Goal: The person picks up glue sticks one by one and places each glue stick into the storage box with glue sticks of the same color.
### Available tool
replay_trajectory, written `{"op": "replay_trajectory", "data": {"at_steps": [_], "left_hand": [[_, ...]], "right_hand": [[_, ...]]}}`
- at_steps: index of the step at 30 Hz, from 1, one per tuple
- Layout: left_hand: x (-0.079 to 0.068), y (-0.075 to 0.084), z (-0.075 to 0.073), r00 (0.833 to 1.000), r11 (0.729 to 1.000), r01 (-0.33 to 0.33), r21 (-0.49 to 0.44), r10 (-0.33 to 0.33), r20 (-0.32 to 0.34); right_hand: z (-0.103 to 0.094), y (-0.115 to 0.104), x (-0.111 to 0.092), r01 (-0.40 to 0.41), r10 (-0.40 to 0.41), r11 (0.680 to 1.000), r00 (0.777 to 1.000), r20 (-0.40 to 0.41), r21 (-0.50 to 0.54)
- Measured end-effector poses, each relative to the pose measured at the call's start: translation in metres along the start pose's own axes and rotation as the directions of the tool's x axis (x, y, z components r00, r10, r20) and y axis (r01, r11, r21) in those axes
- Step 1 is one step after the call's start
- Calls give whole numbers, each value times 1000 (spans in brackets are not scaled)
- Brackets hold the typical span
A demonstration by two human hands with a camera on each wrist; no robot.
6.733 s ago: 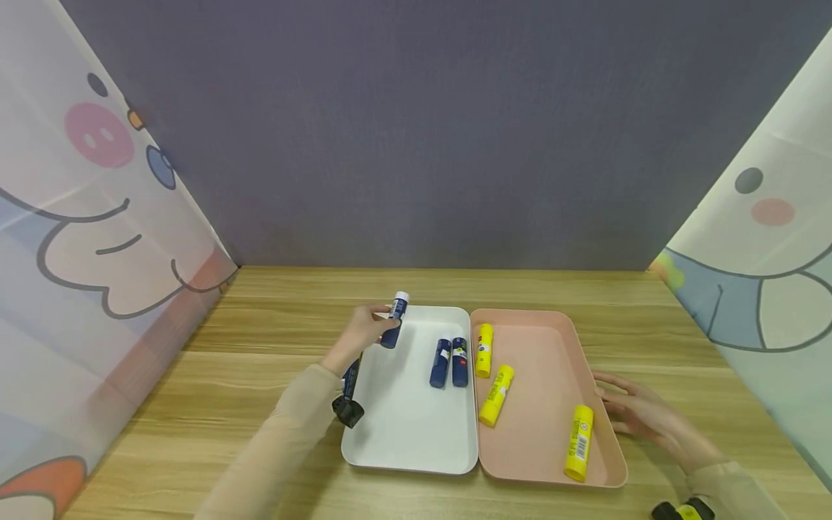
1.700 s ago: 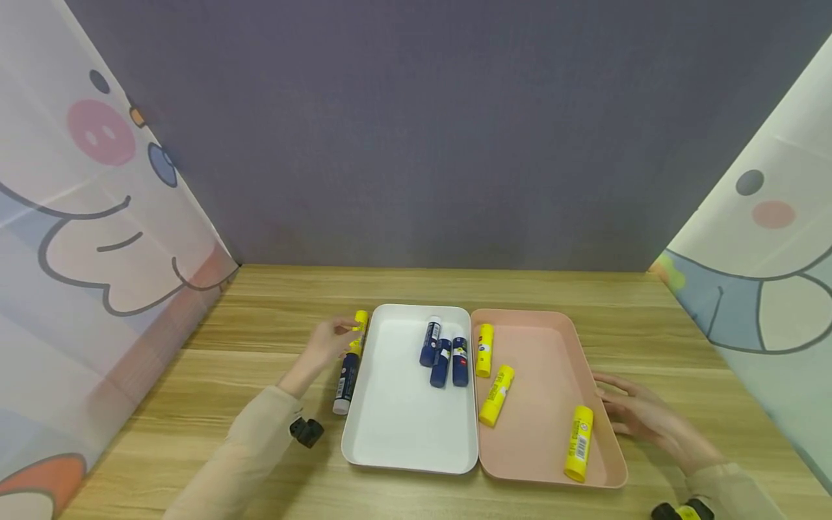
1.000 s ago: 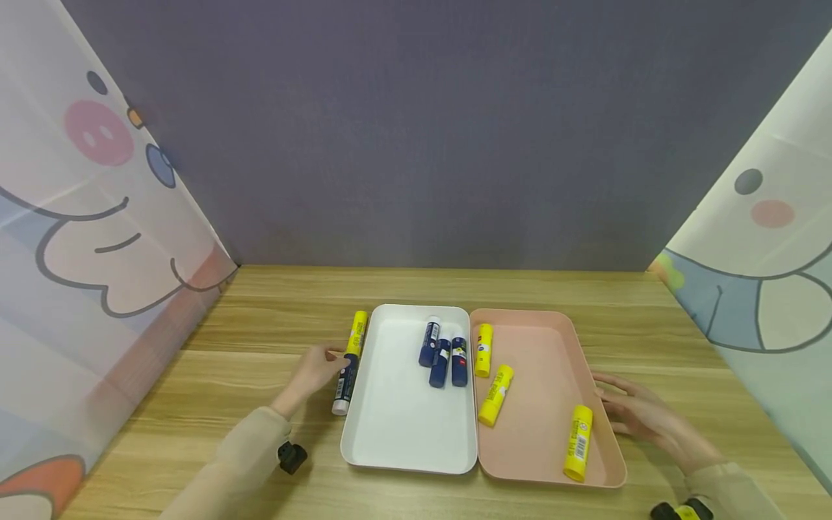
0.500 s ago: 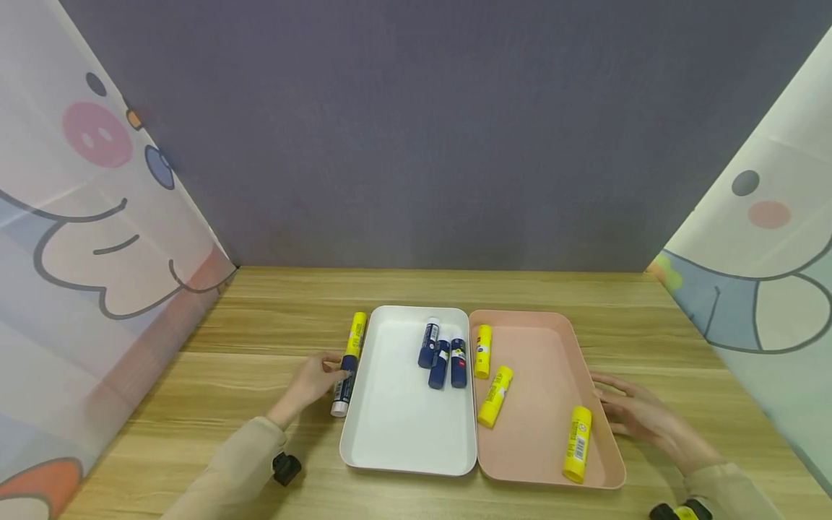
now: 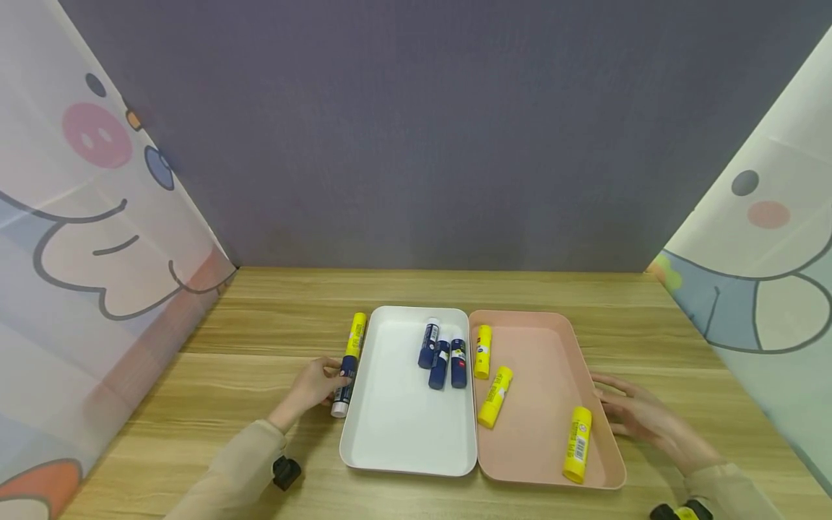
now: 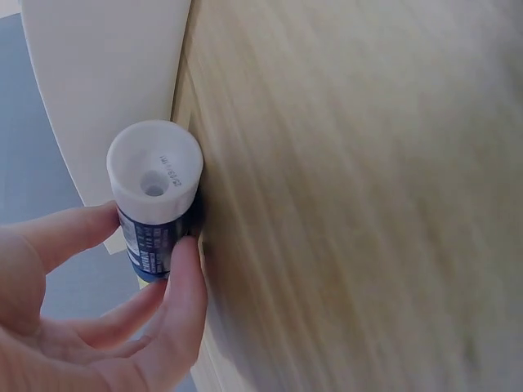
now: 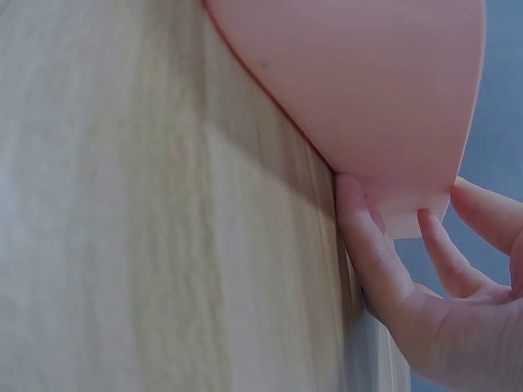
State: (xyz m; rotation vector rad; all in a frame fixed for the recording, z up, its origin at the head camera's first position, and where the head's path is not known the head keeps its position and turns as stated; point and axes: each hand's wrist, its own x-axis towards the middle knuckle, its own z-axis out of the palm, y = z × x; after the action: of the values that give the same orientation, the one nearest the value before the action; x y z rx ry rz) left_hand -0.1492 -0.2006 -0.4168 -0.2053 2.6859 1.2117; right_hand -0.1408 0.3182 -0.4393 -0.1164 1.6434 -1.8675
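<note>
My left hand (image 5: 313, 388) pinches a navy glue stick (image 6: 151, 237) with a white end, thumb on one side and fingers on the other in the left wrist view. That stick lies on the table against the left side of the white tray (image 5: 406, 440). Touching its far end is a yellow glue stick (image 5: 355, 334). Inside the white tray lie three navy glue sticks (image 5: 428, 344), close together toward its right side. My right hand (image 5: 640, 414) rests its extended fingertips against the outer right wall of the pink tray (image 7: 368, 90).
Three yellow glue sticks (image 5: 495, 396) lie spread in the pink tray, which adjoins the white one. A dark grey panel (image 5: 416, 144) stands behind the wooden table (image 5: 273, 310). Cartoon-printed sheets (image 5: 104, 238) hang at both sides.
The navy glue stick my left hand held over the white tray now lies in it. That hand went left, passed the yellow stick and took hold of the navy one nearer me.
</note>
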Motion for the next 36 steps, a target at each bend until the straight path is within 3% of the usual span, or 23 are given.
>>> {"op": "replay_trajectory", "data": {"at_steps": [6, 21, 36], "left_hand": [[0, 1, 2, 1000, 1000, 0, -14, 0, 20], [3, 1, 3, 999, 1000, 2, -11, -2, 35], [2, -1, -4, 998, 1000, 22, -5, -22, 57]], "right_hand": [[1, 0, -2, -7, 7, 999, 1000, 7, 49], [1, 0, -1, -18, 18, 999, 1000, -8, 30], [-2, 1, 0, 5, -10, 996, 998, 55, 86]]}}
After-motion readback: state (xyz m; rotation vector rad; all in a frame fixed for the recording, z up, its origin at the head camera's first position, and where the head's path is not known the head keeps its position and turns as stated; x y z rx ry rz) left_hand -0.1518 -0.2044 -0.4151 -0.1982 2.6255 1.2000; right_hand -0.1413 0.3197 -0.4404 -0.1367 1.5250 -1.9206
